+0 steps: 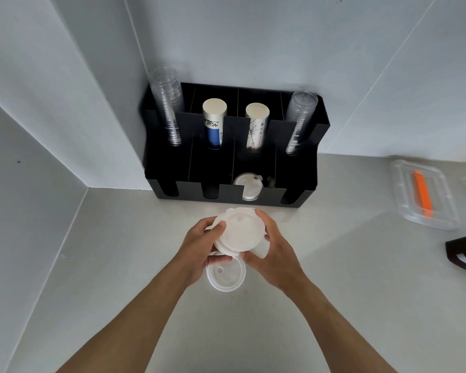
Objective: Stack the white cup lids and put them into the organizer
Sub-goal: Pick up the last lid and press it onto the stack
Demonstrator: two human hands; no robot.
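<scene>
- Left hand [199, 247] and right hand [273, 254] both clasp a stack of white lids [238, 231], round, matte plastic, fingers curled around its rim above the counter.
- Another white lid [226, 275] lies flat on the pale, smooth counter [119, 251] just beneath the hands; whether it touches them is hard to tell.
- The black organizer [299, 184], boxy with slotted fronts, holds more lids [248, 185] in its front third compartment.
- Behind stand ribbed clear cups [167, 103] and printed paper cups [214, 122].
</scene>
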